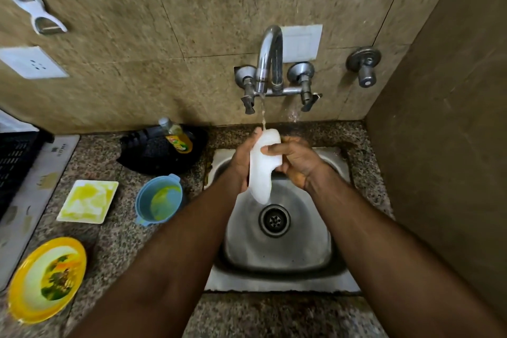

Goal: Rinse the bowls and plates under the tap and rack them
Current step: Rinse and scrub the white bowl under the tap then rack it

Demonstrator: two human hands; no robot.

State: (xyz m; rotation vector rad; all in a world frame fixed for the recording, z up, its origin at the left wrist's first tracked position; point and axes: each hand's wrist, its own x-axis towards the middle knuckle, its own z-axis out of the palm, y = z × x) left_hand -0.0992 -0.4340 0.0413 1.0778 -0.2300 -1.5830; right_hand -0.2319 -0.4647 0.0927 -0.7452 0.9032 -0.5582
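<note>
I hold a white plate [262, 170] edge-on over the steel sink [315, 255], right under the running tap [270, 57]. My left hand [241, 162] lies along its left side, fingers stretched up the plate. My right hand [295, 162] grips its right edge, thumb curled over the rim. Water falls onto the plate's top edge. On the counter to the left wait a square white plate [89, 201] smeared yellow, a blue bowl [159, 201] with yellow residue, and a yellow-rimmed bowl [46, 278] with food remains.
A black pan [153, 153] with a dish-soap bottle [177, 136] lying in it sits behind the blue bowl. A black crate [16, 159] stands on a white mat at the far left. A side wall [452, 145] closes the right.
</note>
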